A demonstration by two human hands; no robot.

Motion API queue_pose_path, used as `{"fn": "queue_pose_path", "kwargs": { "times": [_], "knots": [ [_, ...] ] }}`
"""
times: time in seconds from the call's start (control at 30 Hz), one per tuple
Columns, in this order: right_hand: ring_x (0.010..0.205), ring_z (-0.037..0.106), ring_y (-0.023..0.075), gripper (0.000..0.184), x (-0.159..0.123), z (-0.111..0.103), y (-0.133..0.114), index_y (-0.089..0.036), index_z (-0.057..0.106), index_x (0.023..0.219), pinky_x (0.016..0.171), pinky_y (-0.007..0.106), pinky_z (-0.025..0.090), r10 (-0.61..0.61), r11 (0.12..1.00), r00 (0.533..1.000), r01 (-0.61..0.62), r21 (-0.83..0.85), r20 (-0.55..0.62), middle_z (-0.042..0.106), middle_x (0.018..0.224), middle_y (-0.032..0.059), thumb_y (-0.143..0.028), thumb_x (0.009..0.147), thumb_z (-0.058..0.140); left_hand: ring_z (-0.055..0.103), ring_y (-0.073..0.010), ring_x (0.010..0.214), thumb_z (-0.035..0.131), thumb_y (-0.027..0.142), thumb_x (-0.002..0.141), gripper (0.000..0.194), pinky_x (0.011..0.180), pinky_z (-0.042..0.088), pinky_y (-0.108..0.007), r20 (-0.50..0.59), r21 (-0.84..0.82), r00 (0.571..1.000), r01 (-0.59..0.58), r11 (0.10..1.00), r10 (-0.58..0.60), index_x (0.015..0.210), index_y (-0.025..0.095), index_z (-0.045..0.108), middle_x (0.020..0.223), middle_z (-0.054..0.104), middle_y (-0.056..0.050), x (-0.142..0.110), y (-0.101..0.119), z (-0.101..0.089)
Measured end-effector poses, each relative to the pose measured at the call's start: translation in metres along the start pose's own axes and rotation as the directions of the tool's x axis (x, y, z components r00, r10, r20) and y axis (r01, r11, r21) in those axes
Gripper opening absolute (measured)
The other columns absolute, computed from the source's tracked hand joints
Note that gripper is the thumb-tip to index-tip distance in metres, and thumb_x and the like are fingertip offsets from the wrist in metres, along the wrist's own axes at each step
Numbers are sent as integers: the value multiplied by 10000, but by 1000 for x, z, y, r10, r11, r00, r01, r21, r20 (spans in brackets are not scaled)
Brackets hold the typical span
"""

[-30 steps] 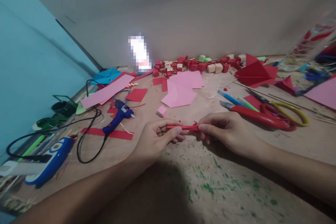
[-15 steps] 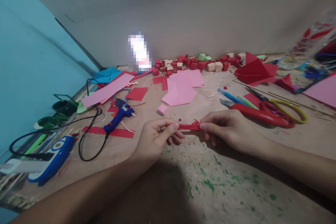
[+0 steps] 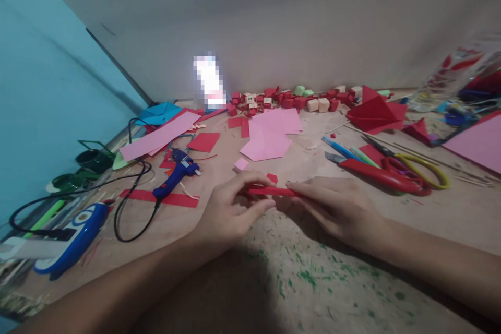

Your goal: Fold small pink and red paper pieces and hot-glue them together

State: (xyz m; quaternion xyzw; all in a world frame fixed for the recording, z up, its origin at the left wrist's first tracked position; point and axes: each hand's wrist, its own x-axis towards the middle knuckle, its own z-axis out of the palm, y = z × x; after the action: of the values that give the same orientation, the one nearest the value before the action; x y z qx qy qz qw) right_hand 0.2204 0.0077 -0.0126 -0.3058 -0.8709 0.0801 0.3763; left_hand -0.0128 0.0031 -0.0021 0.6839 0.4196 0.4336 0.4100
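Observation:
A narrow folded red paper strip (image 3: 276, 191) lies crosswise between my two hands, low over the table. My left hand (image 3: 229, 211) has its curled fingers over the strip's left end, and its thumb points right, below the strip. At the other end, my right hand (image 3: 344, 206) grips the strip with its fingers stretched forward along it. A small red paper piece (image 3: 272, 178) shows just behind the strip; whether it is joined to it I cannot tell. Beyond my left fingers sits a small pink paper cube (image 3: 241, 164).
To the left are a blue glue gun (image 3: 174, 177) with a black cord and a blue-white tool (image 3: 74, 240). A red-handled cutter (image 3: 379, 175) and yellow-red scissors (image 3: 426, 169) lie right. Pink paper (image 3: 268, 138) and small paper blocks (image 3: 299, 103) are farther back, near a lit phone (image 3: 210, 81).
My left thumb has come off the strip's front and dropped below it. My right fingers have straightened along the strip from a pinch. The view has shifted slightly.

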Motion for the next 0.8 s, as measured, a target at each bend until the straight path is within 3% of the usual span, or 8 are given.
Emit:
{"fn": "queue_pose_path", "kwargs": {
  "times": [0.1, 0.2, 0.33, 0.47, 0.7, 0.8],
  "knots": [
    [644, 616, 133, 308, -1, -2, 5, -134, 628, 1250, 579, 246, 436, -40, 998, 999, 39, 48, 35, 715, 798, 55, -162, 945, 648, 707, -174, 934, 703, 119, 882, 95, 861, 557, -279, 42, 214, 958, -285, 934, 283, 958, 176, 692, 978, 749, -67, 0, 0, -4],
    [683, 642, 139, 356, -1, -4, 5, -139, 608, 1288, 602, 247, 454, -50, 994, 996, 42, 105, 79, 734, 854, 69, -164, 937, 663, 695, -177, 941, 676, 110, 908, 118, 876, 549, -298, 130, 273, 926, -377, 885, 354, 1002, 176, 706, 981, 747, -76, 1, -1, -9],
    [730, 665, 142, 252, 3, -8, 3, -136, 662, 1207, 645, 245, 490, -12, 989, 992, -6, 145, 123, 743, 885, 82, -148, 959, 620, 695, -177, 928, 655, 126, 929, 129, 869, 549, -300, 176, 287, 929, -365, 885, 326, 1027, 177, 723, 970, 747, -78, 2, -2, -10],
    [744, 674, 153, 208, 6, -12, 3, -123, 700, 1145, 641, 249, 499, -7, 992, 989, -12, 126, 149, 742, 897, 99, -148, 968, 592, 697, -178, 950, 667, 122, 916, 99, 872, 544, -286, 119, 291, 952, -304, 907, 281, 947, 162, 751, 990, 732, -89, 4, -1, -6],
    [723, 650, 150, 221, 3, -7, 3, -132, 677, 1157, 623, 254, 459, -49, 996, 991, 38, 81, 128, 737, 899, 87, -161, 941, 647, 692, -195, 979, 743, 152, 862, 63, 875, 539, -291, 99, 196, 981, -184, 963, 167, 924, 164, 745, 1005, 730, -88, 4, -2, -3],
    [642, 597, 124, 175, 3, -5, 0, -147, 666, 1104, 581, 246, 407, 4, 998, 994, -11, 67, 112, 705, 808, 48, -203, 938, 670, 689, -188, 945, 726, 148, 874, 40, 852, 536, -290, 99, 171, 985, -154, 973, 138, 903, 174, 737, 959, 737, -72, 4, -2, -2]
  ]
}}
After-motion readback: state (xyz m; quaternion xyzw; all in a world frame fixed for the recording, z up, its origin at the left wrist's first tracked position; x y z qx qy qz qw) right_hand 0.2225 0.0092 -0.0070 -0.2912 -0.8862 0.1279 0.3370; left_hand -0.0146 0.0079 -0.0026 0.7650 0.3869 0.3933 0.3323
